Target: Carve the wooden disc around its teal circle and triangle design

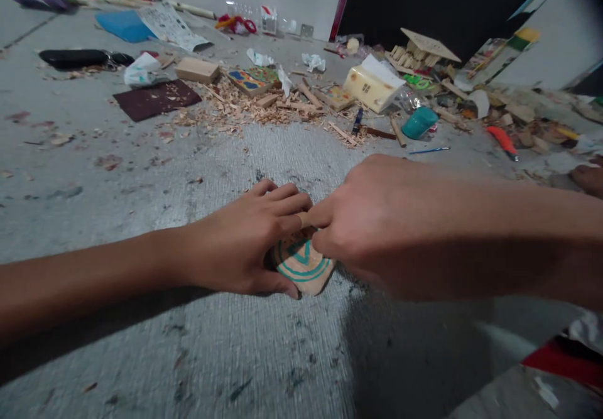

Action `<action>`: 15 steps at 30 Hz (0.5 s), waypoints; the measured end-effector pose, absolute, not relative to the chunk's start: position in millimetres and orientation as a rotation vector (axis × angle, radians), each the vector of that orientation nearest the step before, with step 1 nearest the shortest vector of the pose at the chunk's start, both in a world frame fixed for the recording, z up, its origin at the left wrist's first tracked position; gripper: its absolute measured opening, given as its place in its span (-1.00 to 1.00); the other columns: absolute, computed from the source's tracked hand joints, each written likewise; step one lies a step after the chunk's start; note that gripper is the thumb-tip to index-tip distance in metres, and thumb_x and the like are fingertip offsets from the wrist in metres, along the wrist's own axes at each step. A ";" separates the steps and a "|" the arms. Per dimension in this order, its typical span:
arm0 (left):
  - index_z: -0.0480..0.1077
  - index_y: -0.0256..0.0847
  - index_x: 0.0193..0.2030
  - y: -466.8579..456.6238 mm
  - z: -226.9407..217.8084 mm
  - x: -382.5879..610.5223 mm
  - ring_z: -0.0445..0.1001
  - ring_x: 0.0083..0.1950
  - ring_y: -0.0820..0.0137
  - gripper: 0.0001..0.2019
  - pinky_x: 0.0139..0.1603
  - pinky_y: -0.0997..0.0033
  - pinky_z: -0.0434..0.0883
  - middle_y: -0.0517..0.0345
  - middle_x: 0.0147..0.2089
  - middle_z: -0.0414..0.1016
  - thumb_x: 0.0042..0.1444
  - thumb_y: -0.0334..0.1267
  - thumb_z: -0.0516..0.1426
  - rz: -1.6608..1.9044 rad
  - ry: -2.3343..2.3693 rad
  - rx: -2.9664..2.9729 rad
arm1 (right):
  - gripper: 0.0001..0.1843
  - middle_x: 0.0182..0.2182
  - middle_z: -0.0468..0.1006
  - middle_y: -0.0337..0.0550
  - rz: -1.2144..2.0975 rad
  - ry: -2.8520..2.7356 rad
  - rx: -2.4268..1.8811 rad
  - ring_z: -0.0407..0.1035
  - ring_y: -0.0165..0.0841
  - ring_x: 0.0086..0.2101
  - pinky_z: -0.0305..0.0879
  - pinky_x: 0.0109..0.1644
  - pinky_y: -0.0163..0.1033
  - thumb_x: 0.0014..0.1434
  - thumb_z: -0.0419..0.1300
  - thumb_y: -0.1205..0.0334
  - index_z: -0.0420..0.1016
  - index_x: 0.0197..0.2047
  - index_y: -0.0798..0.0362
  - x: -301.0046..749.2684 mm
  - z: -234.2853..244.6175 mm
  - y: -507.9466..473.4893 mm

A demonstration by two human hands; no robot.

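Observation:
A small wooden tile [301,267] painted with teal curved lines lies on the grey floor [141,218] in front of me. My left hand [240,243] lies over the tile's left side, fingers curved around its edge and holding it down. My right hand [377,218] comes in from the right, fingers bunched together at the tile's upper right edge, index finger touching my left fingers. What the right fingers pinch, if anything, is hidden.
Wood shavings and sticks [264,108] litter the floor beyond. Painted wooden tiles [249,81], a brown sandpaper sheet [155,98], a yellow box [372,86], a teal pot [419,122], an orange cutter [503,141] and a stick house [424,51] lie further back.

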State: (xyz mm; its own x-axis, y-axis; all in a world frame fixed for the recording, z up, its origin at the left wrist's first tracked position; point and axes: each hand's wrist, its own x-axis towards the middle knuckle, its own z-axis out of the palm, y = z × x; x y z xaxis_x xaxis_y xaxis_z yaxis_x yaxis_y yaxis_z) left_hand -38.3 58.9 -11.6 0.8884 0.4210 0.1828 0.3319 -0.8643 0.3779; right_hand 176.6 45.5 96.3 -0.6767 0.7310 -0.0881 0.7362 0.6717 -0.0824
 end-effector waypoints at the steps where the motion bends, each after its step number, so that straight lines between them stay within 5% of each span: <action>1: 0.42 -0.20 0.17 58.7 -11.2 -37.7 0.40 0.09 0.02 -0.33 0.10 0.09 0.19 -0.02 0.06 0.46 0.12 0.28 0.32 0.365 0.571 2.702 | -0.63 -0.61 0.48 -0.39 -0.172 2.773 1.037 -0.04 -0.59 -0.59 -0.13 -0.41 -0.18 0.13 0.34 0.33 0.42 -0.67 0.04 172.0 96.8 44.9; 5: 0.43 -0.19 0.15 57.6 -9.8 -34.2 0.38 0.02 0.07 -0.30 -0.03 0.18 0.20 0.02 -0.02 0.43 0.02 0.21 0.43 0.315 0.610 2.656 | -0.86 -0.44 0.56 -0.30 0.052 2.642 0.564 -0.12 -0.50 -0.58 -0.26 -0.47 -0.16 0.00 0.37 0.41 0.53 -0.47 0.01 176.2 90.2 37.5; 12: 0.41 -0.19 0.19 61.1 -17.4 -32.6 0.34 0.02 0.09 -0.23 -0.05 0.21 0.22 0.04 -0.01 0.39 -0.03 0.24 0.45 0.382 0.555 2.630 | -0.69 -0.46 0.38 -0.29 0.043 3.050 0.607 -0.07 -0.43 -0.56 -0.24 -0.44 -0.12 0.40 0.02 0.44 0.42 -0.36 0.04 216.2 62.8 20.2; 15: 0.39 -0.24 0.26 61.7 -17.3 -32.6 0.35 0.02 0.09 -0.16 -0.03 0.20 0.22 0.02 -0.01 0.39 -0.02 0.24 0.45 0.358 0.558 2.652 | -0.67 -0.47 0.38 -0.31 0.060 3.118 0.717 -0.01 -0.44 -0.54 -0.20 -0.42 -0.12 0.47 0.03 0.39 0.44 -0.34 0.04 225.7 51.6 14.0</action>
State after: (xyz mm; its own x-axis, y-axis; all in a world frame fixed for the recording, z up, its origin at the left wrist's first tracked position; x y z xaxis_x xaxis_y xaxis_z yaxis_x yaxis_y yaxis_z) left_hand -32.6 61.7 -17.3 0.8871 0.4318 0.1627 0.3280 -0.8381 0.4359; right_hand 225.7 14.0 51.6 -0.8980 0.4352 0.0649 0.4374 0.8990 0.0232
